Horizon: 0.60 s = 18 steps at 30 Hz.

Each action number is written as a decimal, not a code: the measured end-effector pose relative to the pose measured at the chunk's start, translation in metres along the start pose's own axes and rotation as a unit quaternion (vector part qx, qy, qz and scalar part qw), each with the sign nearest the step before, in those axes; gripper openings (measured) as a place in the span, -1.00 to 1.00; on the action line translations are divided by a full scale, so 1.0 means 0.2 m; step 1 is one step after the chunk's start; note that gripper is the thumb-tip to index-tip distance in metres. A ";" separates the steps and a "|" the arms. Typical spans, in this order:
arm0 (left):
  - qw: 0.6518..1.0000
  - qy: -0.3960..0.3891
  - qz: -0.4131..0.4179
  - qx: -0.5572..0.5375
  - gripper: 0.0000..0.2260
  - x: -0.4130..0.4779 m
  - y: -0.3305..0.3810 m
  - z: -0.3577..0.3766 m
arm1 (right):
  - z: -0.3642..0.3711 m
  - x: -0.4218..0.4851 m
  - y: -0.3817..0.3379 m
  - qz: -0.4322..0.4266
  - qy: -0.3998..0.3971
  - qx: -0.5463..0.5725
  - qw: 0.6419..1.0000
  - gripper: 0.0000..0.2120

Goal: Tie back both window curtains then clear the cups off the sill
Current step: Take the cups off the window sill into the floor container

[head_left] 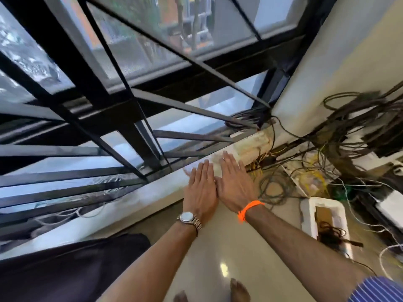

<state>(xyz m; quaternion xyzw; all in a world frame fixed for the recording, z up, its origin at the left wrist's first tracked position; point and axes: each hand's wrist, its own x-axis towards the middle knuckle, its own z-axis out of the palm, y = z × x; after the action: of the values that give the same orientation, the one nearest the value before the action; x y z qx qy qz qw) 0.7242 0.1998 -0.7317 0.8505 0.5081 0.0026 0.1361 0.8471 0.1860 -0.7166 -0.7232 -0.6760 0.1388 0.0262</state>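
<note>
Both my hands lie side by side, fingers straight, over the pale stone window sill [135, 199]. My left hand [201, 186], with a metal watch on the wrist, is flat and holds nothing. My right hand [234, 182], with an orange thread on the wrist, is flat beside it, fingertips reaching further along the sill. No cups show on the visible sill. A dark cloth [65, 269], possibly a curtain, hangs at the lower left below the sill. The window [135, 53] has black bars and frosted panes.
A tangle of black and yellow cables [340, 149] crowds the wall and floor to the right. A white foam box [322, 216] with dark wires in it sits on the glossy floor. My bare toes [238, 290] show at the bottom edge.
</note>
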 end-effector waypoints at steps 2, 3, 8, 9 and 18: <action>0.999 -0.035 -0.006 0.008 -0.40 0.02 -0.07 0.12 | 0.17 0.05 0.01 0.006 -0.013 0.001 1.000 -0.40; 0.999 -0.046 -0.007 0.007 -0.36 0.03 -0.10 0.18 | 0.25 0.07 0.02 0.008 -0.021 0.002 1.000 -0.41; 0.998 -0.052 -0.028 -0.011 -0.36 0.07 -0.27 0.46 | 0.61 0.17 0.00 0.016 -0.051 0.021 0.998 -0.43; 0.997 -0.062 -0.032 -0.014 -0.35 0.07 -0.30 0.50 | 0.65 0.18 -0.01 0.015 -0.050 0.025 0.998 -0.43; 0.995 -0.061 -0.073 0.001 -0.44 0.22 -0.44 0.76 | 0.88 0.38 0.01 0.041 -0.033 0.080 0.995 -0.43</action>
<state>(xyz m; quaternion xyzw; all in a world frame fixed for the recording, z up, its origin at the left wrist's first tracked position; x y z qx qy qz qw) 0.6912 0.2432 -0.9039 0.8096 0.5598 -0.0595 0.1662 0.8103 0.2337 -0.8977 -0.7410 -0.6329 0.2171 0.0560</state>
